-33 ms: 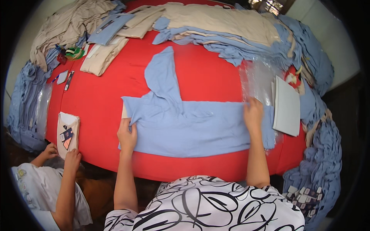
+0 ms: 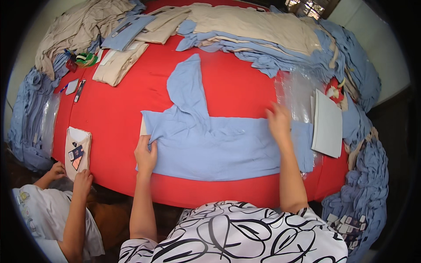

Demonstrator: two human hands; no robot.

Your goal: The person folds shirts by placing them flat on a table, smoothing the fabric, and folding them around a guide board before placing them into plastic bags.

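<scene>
A light-blue shirt (image 2: pixel 219 151) lies sideways on the red-covered table in front of me, folded lengthwise into a long strip. One sleeve (image 2: pixel 186 83) points away from me across the cloth. At the shirt's left end, my left hand (image 2: pixel 145 153) has its thumb and fingers closed on the fabric, beside a small beige patch at the edge. Over the right part of the shirt is my right hand (image 2: pixel 280 122), fingers apart and holding nothing. Its fingertips reach just past the far edge of the strip.
Clear plastic bags (image 2: pixel 300 94) and white boards (image 2: pixel 326 125) lie on the right. Piled shirts (image 2: pixel 258 28) line the far side. Folded beige shirts (image 2: pixel 120 63) sit at far left. A co-worker's hands (image 2: pixel 82 182) touch a folded beige shirt (image 2: pixel 79 149) with tags. White tags (image 2: pixel 348 223) lie at lower right.
My right hand has lifted off the shirt's far edge and moved a little left, its fingers spreading. My left hand stays at the left end.
</scene>
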